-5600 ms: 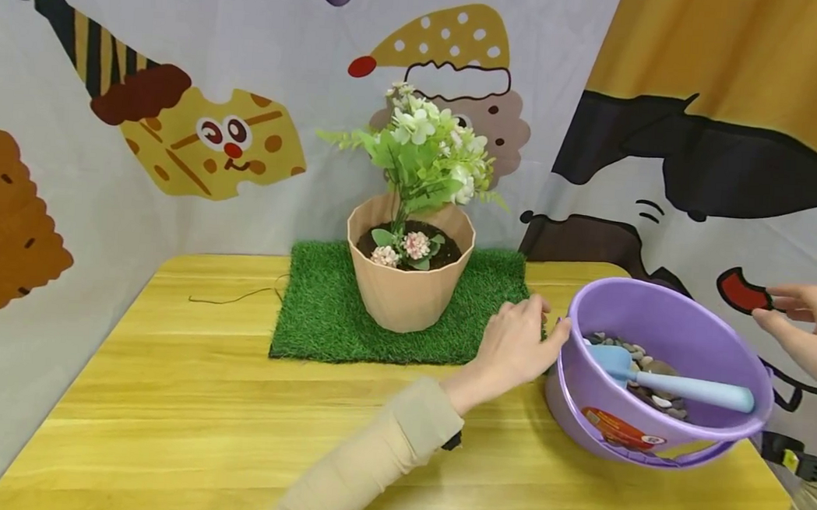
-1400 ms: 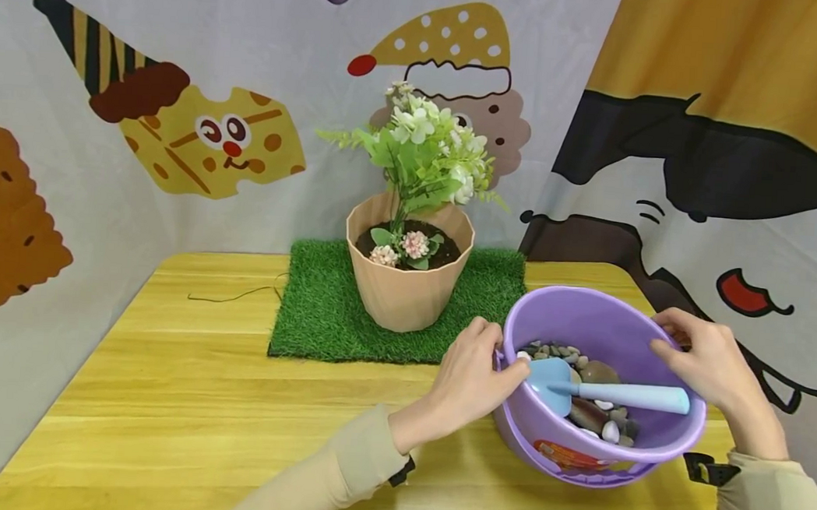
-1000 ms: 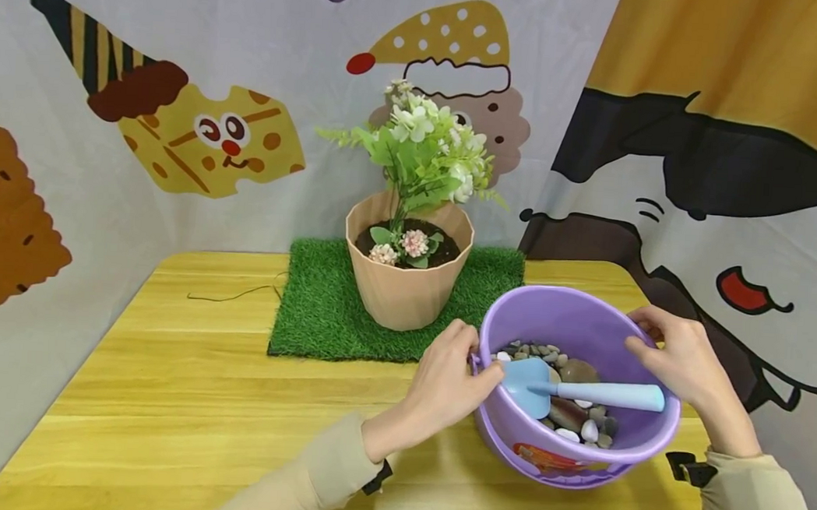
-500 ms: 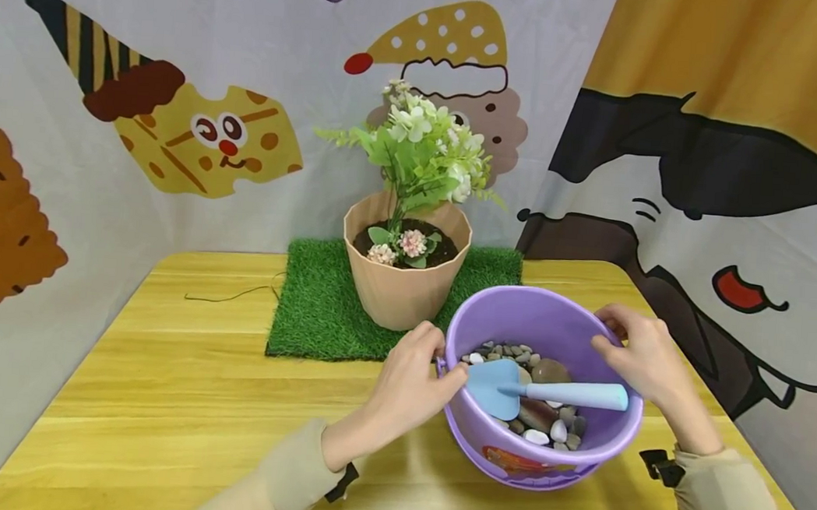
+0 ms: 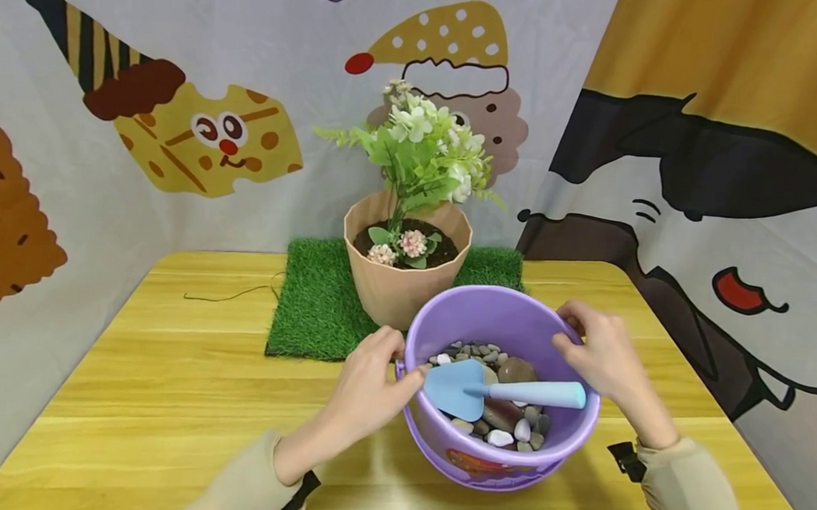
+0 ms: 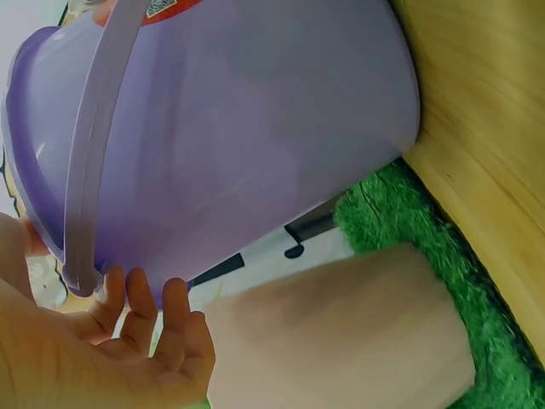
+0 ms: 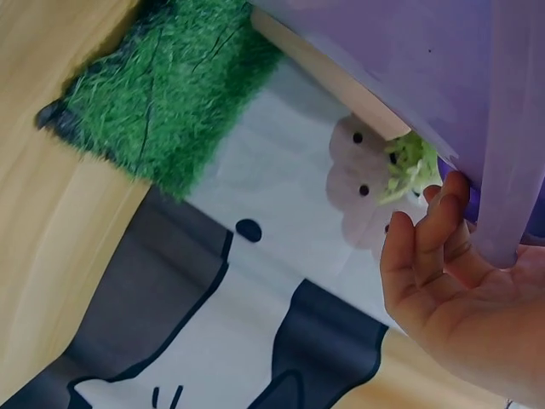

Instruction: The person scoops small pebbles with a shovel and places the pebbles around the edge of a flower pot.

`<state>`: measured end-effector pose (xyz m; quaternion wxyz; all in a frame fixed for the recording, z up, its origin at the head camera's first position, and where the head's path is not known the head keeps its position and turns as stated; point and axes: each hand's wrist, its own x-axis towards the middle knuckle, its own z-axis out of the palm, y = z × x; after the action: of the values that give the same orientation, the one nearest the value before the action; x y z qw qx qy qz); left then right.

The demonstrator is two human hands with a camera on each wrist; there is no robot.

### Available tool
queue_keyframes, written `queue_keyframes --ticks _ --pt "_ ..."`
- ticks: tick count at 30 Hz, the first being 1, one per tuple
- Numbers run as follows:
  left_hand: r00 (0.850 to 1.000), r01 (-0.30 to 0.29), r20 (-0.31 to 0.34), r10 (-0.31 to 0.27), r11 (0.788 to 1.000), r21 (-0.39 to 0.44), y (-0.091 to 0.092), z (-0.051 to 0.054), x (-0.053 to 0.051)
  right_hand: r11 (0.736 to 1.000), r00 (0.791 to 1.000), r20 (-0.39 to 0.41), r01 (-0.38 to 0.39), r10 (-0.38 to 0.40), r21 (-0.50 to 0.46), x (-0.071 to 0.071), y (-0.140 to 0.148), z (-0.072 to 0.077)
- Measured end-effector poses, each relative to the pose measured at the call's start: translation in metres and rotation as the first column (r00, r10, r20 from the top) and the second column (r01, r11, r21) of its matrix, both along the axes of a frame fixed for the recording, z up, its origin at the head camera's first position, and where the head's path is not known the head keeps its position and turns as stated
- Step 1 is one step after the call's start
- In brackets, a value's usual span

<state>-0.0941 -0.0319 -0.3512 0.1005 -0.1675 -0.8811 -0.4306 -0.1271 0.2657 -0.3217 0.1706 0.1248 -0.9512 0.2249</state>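
The purple bucket (image 5: 496, 315) was between the left hand (image 5: 371, 385) and the right hand (image 5: 602, 353), neither plainly nearer; each pinched the rim (image 5: 512, 454) on its own side. Inside, a blue trowel (image 5: 512, 392) lay on stones (image 5: 517, 371), its long axis running crosswise from the left hand's side to the right's. Just beyond stood a plant pot (image 5: 388, 293) on a grass mat (image 5: 310, 304). Whether the bucket touched the table (image 5: 163, 365) could not be told.
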Motion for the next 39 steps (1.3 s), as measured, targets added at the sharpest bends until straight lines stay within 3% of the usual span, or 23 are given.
queue_keyframes --ticks 21,39 --pt "0.996 -0.054 0.072 0.054 0.999 -0.005 -0.036 -0.005 0.005 0.999 0.997 0.069 -0.013 0.015 -0.036 -0.001 -0.04 0.002" --pt "0.996 -0.074 0.058 0.072 0.997 0.038 -0.052 -0.009 0.007 0.999 0.999 0.049 -0.022 0.024 -0.038 -0.002 -0.056 0.001"
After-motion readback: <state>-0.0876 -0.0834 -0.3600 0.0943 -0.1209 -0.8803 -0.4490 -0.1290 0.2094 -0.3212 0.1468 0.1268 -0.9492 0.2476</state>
